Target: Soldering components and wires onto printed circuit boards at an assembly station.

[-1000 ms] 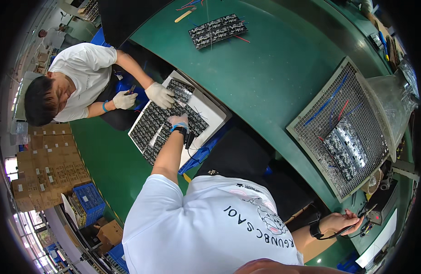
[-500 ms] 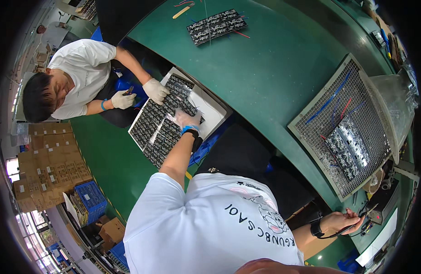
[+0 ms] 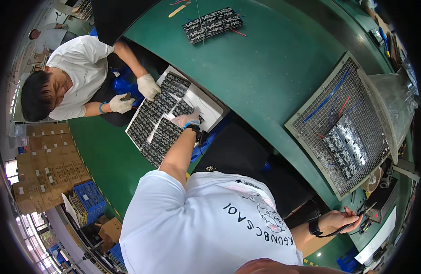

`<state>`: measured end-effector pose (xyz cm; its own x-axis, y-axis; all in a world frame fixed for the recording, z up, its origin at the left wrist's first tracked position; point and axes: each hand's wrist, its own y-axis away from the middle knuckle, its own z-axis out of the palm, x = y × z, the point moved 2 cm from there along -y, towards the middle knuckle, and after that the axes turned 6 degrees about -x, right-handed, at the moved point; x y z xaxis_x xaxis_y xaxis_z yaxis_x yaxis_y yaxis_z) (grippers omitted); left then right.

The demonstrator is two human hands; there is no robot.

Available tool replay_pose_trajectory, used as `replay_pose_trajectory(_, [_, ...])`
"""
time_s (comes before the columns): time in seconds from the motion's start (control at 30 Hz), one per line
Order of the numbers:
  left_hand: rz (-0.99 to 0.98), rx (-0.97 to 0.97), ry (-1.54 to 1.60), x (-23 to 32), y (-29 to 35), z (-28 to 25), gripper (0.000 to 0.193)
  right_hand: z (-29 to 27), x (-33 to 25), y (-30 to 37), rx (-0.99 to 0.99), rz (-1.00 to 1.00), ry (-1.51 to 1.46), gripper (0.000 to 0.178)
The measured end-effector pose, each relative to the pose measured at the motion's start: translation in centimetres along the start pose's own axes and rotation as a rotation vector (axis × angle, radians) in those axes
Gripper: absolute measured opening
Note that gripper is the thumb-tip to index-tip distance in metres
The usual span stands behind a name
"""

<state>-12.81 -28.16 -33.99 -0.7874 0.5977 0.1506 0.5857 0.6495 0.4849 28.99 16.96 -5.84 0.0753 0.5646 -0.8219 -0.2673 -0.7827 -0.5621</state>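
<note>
My left hand (image 3: 186,120), in a thin pale glove, grips the near edge of a small black circuit board (image 3: 182,108). That board sits among several similar circuit boards (image 3: 151,109) spread on a white tray (image 3: 205,106). Bare, my right hand (image 3: 339,222) is closed round a thin soldering iron (image 3: 369,208) with a dark cable, its tip pointing up and to the right. Opposite me, a co-worker's gloved hand (image 3: 148,86) rests on the boards' far edge. The co-worker's other gloved hand (image 3: 122,103) holds a small dark tool.
A framed mesh tray (image 3: 311,109) on the green table (image 3: 260,68) holds circuit boards (image 3: 346,147) and coloured wires. Another wired board (image 3: 212,25) lies at the far side. Cardboard boxes (image 3: 50,160) and a blue crate (image 3: 89,198) stand at left.
My left hand has shifted slightly with the small circuit board, which now lies lower among the others. The right hand stays about where it was. The whole view has drifted a little.
</note>
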Motion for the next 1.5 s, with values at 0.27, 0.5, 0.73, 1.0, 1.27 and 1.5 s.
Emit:
replay_pose_trajectory(0.27, [0.333,0.274,0.6,0.0,3.3,-5.3,0.113,-0.2,0.4,-0.2,-0.004,0.013,0.024,0.027])
replay_pose_trajectory(0.5, [1.024,-0.105,1.214,6.4,15.6,-23.5,0.058,-0.4,0.6,-0.4,-0.006,0.051,-0.018,0.026])
replay_pose_trajectory(0.73, [1.397,-0.276,0.239,20.6,17.9,-28.7,0.083,-0.2,0.4,-0.3,-0.022,0.002,0.006,0.027])
replay_pose_trajectory(1.0, [1.313,0.063,-0.188,27.1,16.7,-22.8,0.1,-1.0,1.3,-0.4,0.033,0.092,-0.065,0.026])
replay_pose_trajectory(1.27, [1.254,-0.057,0.735,12.6,18.7,-24.7,0.055,-0.9,1.2,-0.4,0.025,0.118,-0.097,0.027])
replay_pose_trajectory(1.5, [0.398,-0.444,0.673,1.1,10.5,-15.1,0.074,-0.3,0.5,-0.3,0.041,0.109,-0.027,0.024])
